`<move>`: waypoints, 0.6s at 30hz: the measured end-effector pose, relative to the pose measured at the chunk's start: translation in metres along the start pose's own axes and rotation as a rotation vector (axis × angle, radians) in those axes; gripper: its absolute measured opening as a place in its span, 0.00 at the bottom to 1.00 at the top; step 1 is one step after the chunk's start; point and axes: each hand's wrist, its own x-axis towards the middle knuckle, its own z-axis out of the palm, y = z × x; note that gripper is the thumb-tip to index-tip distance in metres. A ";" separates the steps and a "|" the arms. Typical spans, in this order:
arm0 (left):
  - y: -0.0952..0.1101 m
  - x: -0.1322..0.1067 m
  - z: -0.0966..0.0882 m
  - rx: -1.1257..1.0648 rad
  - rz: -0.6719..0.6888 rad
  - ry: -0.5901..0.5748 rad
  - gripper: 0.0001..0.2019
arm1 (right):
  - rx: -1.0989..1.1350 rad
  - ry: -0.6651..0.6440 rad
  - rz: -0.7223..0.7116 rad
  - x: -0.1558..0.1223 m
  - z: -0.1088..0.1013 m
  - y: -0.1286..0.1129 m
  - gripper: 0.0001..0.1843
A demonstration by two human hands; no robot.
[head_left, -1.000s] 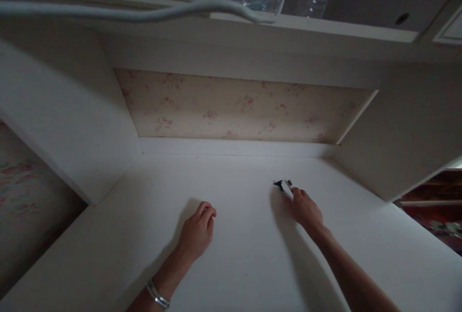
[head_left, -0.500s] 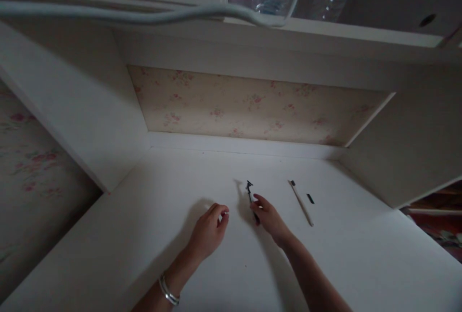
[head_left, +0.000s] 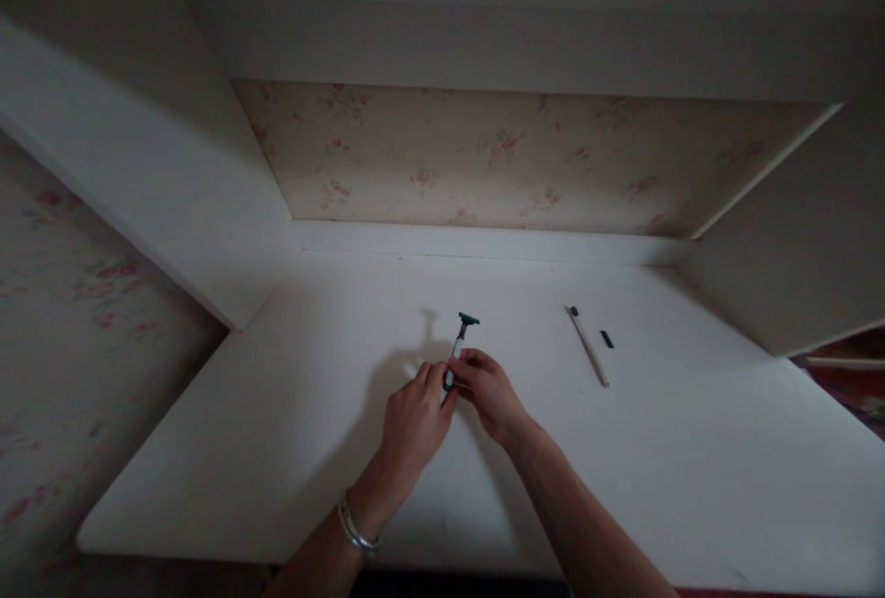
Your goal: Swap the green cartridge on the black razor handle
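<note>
A razor (head_left: 457, 349) with a pale handle and a dark green head is held up over the white desktop, head pointing away from me. The fingers of my right hand (head_left: 488, 391) are closed around its handle. Close against the handle's lower end is my left hand (head_left: 418, 414), its fingers pinched together. A thin white bit shows between the two hands, too small to name. To the right lie a toothbrush (head_left: 589, 347) with a dark head and a pale handle, and a small dark green strip (head_left: 607, 339).
The white desktop (head_left: 311, 451) has a rounded front left corner. White panels stand at the left (head_left: 159, 156) and right (head_left: 781, 248), and a shelf (head_left: 484, 45) overhangs the back. Flowered wallpaper (head_left: 456, 156) covers the wall behind.
The view has tilted down, so the bottles on the shelf are out of sight. My hands have come together, and the razor has moved left and now tilts to the right.
</note>
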 end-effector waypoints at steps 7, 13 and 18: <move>-0.008 0.009 -0.003 0.126 -0.062 -0.005 0.11 | -0.335 -0.013 -0.096 0.011 0.001 0.006 0.14; -0.058 0.039 -0.012 0.222 -0.181 0.025 0.14 | -0.863 0.169 -0.161 0.032 -0.066 -0.027 0.12; -0.104 0.063 -0.016 0.325 -0.326 0.073 0.17 | -1.231 0.469 -0.181 0.026 -0.156 -0.076 0.17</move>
